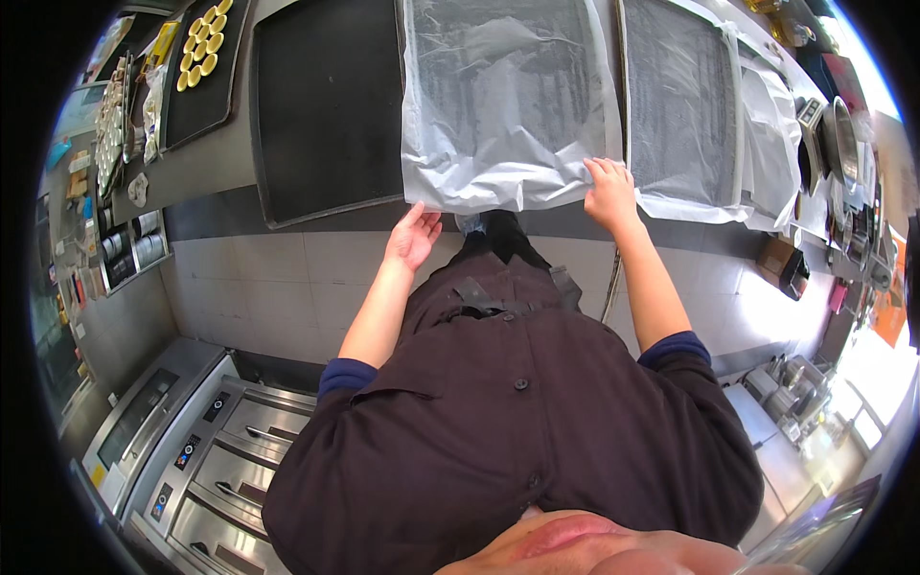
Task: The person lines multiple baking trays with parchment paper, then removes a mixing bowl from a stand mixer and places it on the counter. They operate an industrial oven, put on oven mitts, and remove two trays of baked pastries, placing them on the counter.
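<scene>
A translucent white sheet of baking paper (508, 105) lies over a dark baking tray in front of me, its near edge creased and hanging over the front. At the sheet's near right corner, my right hand (610, 196) is closed on the paper's edge. My left hand (414, 238) is just below the near left corner, palm partly up and fingers apart; whether a fingertip touches the paper is hard to tell. To the left of the sheet lies a bare black baking tray (331, 105). Another papered tray (680, 105) sits close on the right.
Farther left, a dark tray (216, 91) carries several small yellow tart shells (199, 48). More baking paper (767, 134) lies at the right, near a metal bowl (841, 144) and a scale (810, 125). A stacked steel oven (230, 460) stands at the lower left.
</scene>
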The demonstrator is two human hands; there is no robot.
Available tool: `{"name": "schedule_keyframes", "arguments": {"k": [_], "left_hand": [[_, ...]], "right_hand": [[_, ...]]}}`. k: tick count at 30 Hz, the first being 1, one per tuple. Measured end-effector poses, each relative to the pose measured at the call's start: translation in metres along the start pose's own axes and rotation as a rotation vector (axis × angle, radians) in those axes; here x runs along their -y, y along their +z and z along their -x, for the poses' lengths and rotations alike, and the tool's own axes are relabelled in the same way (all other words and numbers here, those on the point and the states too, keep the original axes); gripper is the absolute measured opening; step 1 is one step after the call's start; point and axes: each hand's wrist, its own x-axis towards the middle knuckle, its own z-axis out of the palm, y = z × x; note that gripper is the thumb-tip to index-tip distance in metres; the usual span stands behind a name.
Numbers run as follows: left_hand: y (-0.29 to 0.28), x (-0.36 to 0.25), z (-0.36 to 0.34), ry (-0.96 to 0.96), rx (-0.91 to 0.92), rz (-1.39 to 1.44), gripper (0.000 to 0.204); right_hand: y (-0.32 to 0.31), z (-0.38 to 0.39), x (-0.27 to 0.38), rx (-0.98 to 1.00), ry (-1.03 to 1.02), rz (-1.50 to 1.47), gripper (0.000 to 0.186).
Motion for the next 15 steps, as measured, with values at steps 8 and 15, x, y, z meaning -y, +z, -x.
{"name": "schedule_keyframes", "arguments": {"k": [8,15], "left_hand": [[0.012,-0.018,0.021,0.195,-0.076,-0.45,0.015],[0.014,-0.027,0.041,0.183,-0.127,-0.558,0.021]], "right_hand": [[0.013,0.029,-0.002,-0.138,0.346,-0.321,0.025],[0.065,0.044,-0.028,0.145,1.242,-1.904,0.059]]}}
